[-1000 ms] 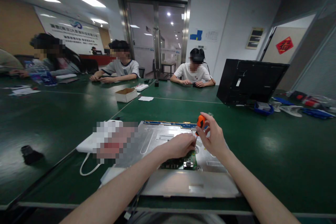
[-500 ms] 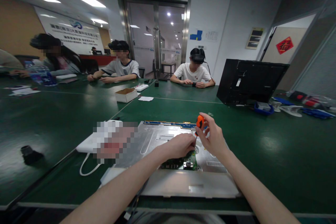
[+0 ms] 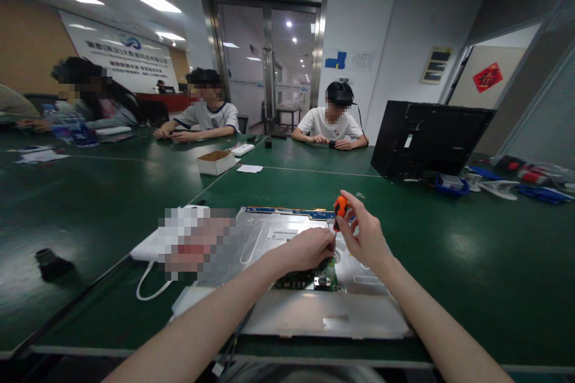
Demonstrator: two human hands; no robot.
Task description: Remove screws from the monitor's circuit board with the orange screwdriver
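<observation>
My right hand pinches the orange and black handle of a screwdriver, which stands nearly upright with its thin shaft pointing down. Beside the shaft, my left hand has its fingers closed and bent down low; whether they grip the shaft or a small part is hidden. Below the left hand lies a green circuit board, partly covered by that hand. The board sits on the back of a flat silver metal panel, with a narrow blue circuit strip along its far edge.
Left of the panel sits a white device with a white cable. A small open box stands farther back. At the right is a black monitor housing near a blue tray. Several people sit across the green table.
The screwdriver's handle has shifted very slightly to the left, along with my right fingertips. My left hand stays in place on the panel.
</observation>
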